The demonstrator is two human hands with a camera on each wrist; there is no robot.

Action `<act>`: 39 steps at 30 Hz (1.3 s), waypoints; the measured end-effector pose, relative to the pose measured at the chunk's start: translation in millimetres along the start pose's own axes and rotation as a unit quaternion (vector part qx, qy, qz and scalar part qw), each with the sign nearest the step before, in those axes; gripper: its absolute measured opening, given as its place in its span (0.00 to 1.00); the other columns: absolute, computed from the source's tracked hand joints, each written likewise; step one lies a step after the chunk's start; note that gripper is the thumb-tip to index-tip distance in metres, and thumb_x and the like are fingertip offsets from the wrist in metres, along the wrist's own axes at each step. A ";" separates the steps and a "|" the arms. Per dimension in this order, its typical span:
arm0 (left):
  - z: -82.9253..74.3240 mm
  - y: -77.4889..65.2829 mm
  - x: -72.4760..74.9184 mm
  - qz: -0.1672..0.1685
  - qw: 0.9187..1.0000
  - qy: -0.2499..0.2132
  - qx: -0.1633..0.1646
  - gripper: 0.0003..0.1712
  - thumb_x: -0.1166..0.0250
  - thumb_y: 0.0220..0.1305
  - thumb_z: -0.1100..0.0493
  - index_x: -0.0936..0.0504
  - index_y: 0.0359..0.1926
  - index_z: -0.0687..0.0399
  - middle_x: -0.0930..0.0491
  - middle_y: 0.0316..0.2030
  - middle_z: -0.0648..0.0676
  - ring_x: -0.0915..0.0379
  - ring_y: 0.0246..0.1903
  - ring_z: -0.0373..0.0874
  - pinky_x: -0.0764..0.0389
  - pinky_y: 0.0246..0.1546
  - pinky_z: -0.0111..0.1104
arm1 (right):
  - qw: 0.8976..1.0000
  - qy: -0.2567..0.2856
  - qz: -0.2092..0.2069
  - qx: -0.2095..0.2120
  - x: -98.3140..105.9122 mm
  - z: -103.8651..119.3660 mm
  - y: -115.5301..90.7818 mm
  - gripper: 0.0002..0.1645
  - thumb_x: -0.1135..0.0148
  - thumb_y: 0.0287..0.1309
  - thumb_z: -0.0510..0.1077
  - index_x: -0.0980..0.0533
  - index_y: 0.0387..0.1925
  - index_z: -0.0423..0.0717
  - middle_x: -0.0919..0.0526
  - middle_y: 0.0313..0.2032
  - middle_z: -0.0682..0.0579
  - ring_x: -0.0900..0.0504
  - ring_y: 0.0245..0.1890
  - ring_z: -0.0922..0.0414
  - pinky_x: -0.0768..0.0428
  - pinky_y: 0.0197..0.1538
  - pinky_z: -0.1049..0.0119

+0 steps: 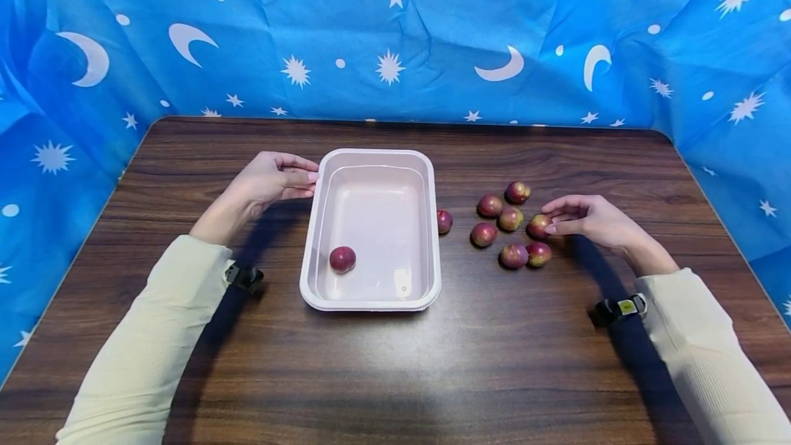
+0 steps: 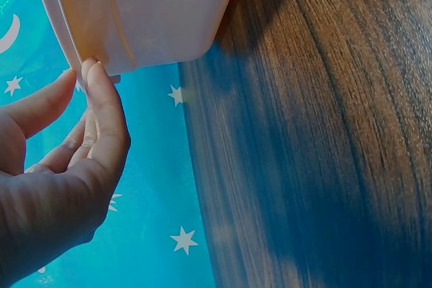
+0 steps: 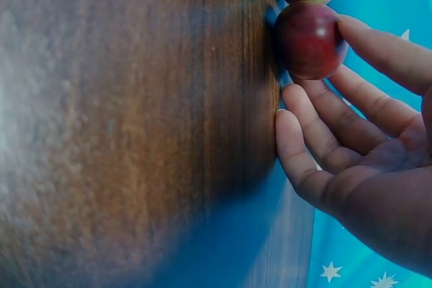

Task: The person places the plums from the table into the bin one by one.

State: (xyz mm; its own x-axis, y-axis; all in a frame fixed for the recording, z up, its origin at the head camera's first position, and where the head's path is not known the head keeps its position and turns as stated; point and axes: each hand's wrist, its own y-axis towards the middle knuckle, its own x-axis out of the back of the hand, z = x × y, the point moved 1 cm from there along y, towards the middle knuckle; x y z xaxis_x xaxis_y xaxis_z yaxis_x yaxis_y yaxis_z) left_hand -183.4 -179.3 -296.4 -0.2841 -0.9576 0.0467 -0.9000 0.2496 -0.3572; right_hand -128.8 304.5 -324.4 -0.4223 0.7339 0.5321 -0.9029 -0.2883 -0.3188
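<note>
A pale pink plastic tray (image 1: 371, 305) lies on the table with one dark red plum (image 1: 342, 259) inside, toward its near left. My left hand (image 1: 268, 180) pinches the tray's left rim near the far corner; thumb and forefinger meet at the edge in the left wrist view. To the right, my right hand (image 1: 596, 225) holds a red-green plum (image 1: 539, 226) between thumb and fingers, at the right side of a loose group. In the right wrist view this plum (image 3: 310, 40) shows red, with the thumb on its upper side and fingertips beneath.
Several plums (image 1: 490, 206) lie grouped right of the tray, some touching. Another plum (image 1: 443, 221) sits against the tray's right wall, partly hidden by it. A blue cloth (image 1: 395, 33) with moons and stars hangs behind the dark wooden table (image 1: 395, 376).
</note>
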 end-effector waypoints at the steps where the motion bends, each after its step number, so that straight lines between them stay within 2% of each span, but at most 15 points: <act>1: 0.0 0.0 -0.1 0.000 1.000 -0.001 0.000 0.20 0.44 0.61 0.72 0.35 0.52 0.80 0.21 0.29 0.54 0.22 0.27 0.40 0.18 0.38 0.33 | 1.000 -0.002 -0.001 -0.002 0.1 -0.1 -0.3 0.22 0.39 0.57 0.41 0.29 0.51 0.33 0.20 0.40 0.46 0.23 0.37 0.63 0.21 0.38 0.70; 15: 1.0 1.3 0.0 0.001 1.000 -0.005 0.003 0.19 0.44 0.61 0.72 0.35 0.52 0.80 0.21 0.28 0.54 0.22 0.26 0.40 0.18 0.38 0.33 | 1.000 -0.011 -0.002 -0.010 0.3 -3.4 -1.1 0.23 0.40 0.59 0.44 0.29 0.52 0.34 0.22 0.43 0.43 0.24 0.37 0.63 0.22 0.38 0.69; 28: -0.4 0.3 -1.2 -0.005 1.000 -0.001 0.006 0.19 0.46 0.62 0.73 0.35 0.53 0.80 0.21 0.28 0.53 0.22 0.27 0.40 0.18 0.37 0.32 | 1.000 0.000 -0.008 0.004 -0.2 -1.6 -1.4 0.22 0.40 0.59 0.43 0.29 0.50 0.32 0.21 0.40 0.46 0.23 0.36 0.63 0.21 0.38 0.69; 39: 0.5 0.7 -0.7 -0.003 1.000 -0.005 0.005 0.19 0.44 0.61 0.72 0.34 0.52 0.80 0.20 0.28 0.53 0.22 0.27 0.40 0.17 0.37 0.32 | 1.000 -0.008 -0.012 -0.016 2.4 -0.7 -2.4 0.24 0.40 0.58 0.45 0.30 0.52 0.33 0.21 0.42 0.44 0.23 0.36 0.62 0.22 0.38 0.69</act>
State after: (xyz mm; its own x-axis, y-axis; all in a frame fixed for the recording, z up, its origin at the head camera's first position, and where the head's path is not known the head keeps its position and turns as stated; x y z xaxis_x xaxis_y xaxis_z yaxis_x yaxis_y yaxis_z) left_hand -183.7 -178.5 -297.2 -0.2753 -0.9605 0.0397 -0.8984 0.2423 -0.3664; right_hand -127.6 307.4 -322.9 -0.4013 0.7304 0.5527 -0.9102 -0.2504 -0.3299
